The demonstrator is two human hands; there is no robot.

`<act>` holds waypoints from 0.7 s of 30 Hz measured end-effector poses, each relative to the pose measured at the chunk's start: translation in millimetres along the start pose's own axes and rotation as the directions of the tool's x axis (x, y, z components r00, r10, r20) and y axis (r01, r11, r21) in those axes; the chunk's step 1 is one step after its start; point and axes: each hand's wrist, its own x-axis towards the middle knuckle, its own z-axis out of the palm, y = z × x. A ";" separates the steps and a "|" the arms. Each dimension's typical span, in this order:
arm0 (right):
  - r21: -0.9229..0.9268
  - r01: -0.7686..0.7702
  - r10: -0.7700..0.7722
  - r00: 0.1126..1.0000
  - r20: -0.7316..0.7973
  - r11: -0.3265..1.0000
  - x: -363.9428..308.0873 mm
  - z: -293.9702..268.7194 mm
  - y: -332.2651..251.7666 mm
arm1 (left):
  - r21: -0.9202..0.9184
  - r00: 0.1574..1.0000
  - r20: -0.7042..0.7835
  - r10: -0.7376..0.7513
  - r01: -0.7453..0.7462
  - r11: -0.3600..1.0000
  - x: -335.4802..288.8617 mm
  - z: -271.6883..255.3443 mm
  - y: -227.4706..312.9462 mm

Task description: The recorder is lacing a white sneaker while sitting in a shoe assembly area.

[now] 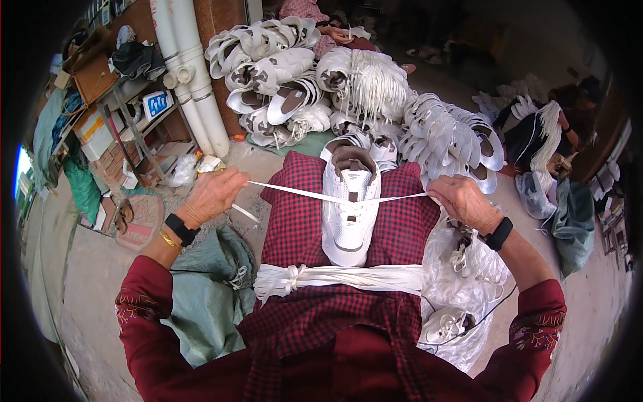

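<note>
A white sneaker (349, 231) rests on my lap, its toe toward me, on a red and black checked apron (295, 231). A flat white shoelace (295, 191) runs through it and is drawn out to both sides. My left hand (216, 194) pinches one end, and a loose tail hangs below the fingers. On the other side my right hand (463, 201) is closed on the opposite end. Across my lap, nearer to me than the toe, lies a tied bundle of white laces (348, 278).
White shoe uppers (274, 74) are piled ahead, with more stacked uppers (445, 137) to their right. A green sack (211, 295) lies at my left. Clear plastic with white sneakers (449, 325) is at my right. White pipes (201, 100) stand beside a shelf. Other people sit farther off.
</note>
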 end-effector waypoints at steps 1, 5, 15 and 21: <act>-0.069 -0.073 0.075 0.996 0.039 0.995 -9.7 -14.5 3.9 | 0.048 0.999 -0.024 -0.044 0.045 0.998 -11.5 -8.2 -10.2; -0.281 -0.126 0.156 0.984 0.086 0.951 -48.9 -70.2 20.5 | 0.173 0.971 -0.117 -0.210 0.228 0.958 -60.4 -57.2 -47.4; -0.547 -0.502 0.487 0.853 -0.187 0.670 -155.3 -205.3 48.6 | 0.396 0.832 -0.430 -0.351 0.523 0.755 -177.5 -173.6 -112.4; -0.598 -0.674 0.381 0.739 -0.556 0.434 -175.5 -234.2 57.3 | 0.545 0.727 -0.685 -0.045 0.552 0.631 -154.6 -185.9 -51.3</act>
